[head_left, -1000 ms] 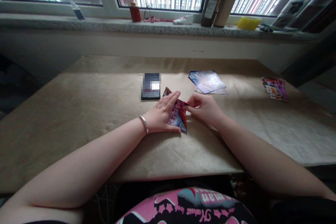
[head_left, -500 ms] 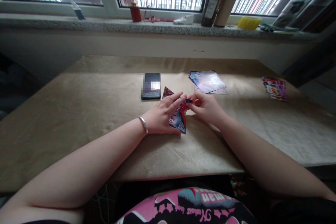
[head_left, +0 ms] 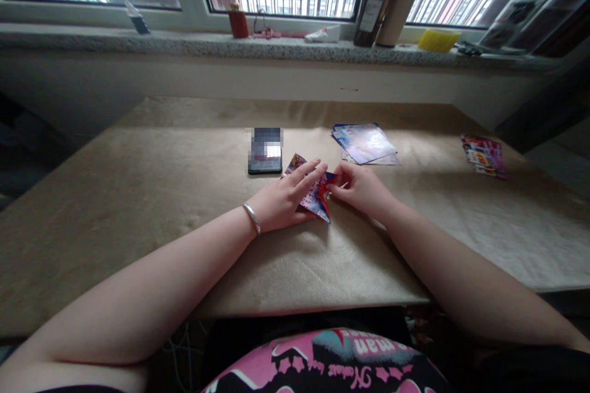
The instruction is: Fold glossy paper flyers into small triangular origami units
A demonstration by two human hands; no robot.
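Note:
A folded sheet of printed paper [head_left: 318, 198], blue, red and purple, is between my hands just above the table. My left hand [head_left: 295, 193] holds it from the left, fingers laid across its top face and the thumb at the lower edge. On the right side, my right hand [head_left: 354, 187] pinches a blue corner of the paper between thumb and fingers. A red part of the sheet shows near that pinch. Part of the paper is hidden under my left fingers.
A dark phone [head_left: 265, 152] lies beyond my left hand. Several printed sheets [head_left: 366, 142] are stacked past my right hand, and colourful printed pieces [head_left: 483, 156] lie farther right. The cloth-covered table [head_left: 138, 209] meets a wall below the cluttered windowsill [head_left: 184, 43].
The paper's lower tip has shifted slightly up and right, with the sheet turning a little. My left thumb has moved up with it. My right hand keeps its pinch.

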